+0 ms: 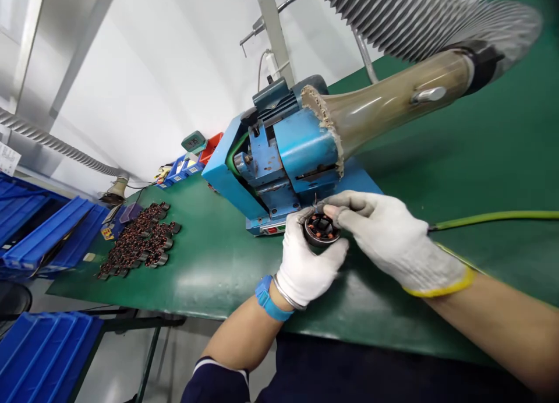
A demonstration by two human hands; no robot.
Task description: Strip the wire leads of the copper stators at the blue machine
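A round black motor stator [322, 227] with copper windings sits in my left hand [305, 260], its open face turned up towards me. The fingers and thumb of this white-gloved hand wrap round its rim. My right hand [378, 228], in a white glove with a yellow cuff, reaches in from the right. Its thumb and index finger are closed together at the stator's upper edge. A thin wire end [315, 199] stands up by those fingertips; whether they grip it is unclear. Just beyond both hands stands a blue belt-driven machine [305, 147] with a motor on top.
Many similar stators [140, 240] lie piled on the green table [209, 269] to the left. A translucent duct [393, 106] runs from the machine to a grey hose [410, 18]. Blue trays [48, 356] stand at left; a green-yellow cable [493, 218] crosses at right.
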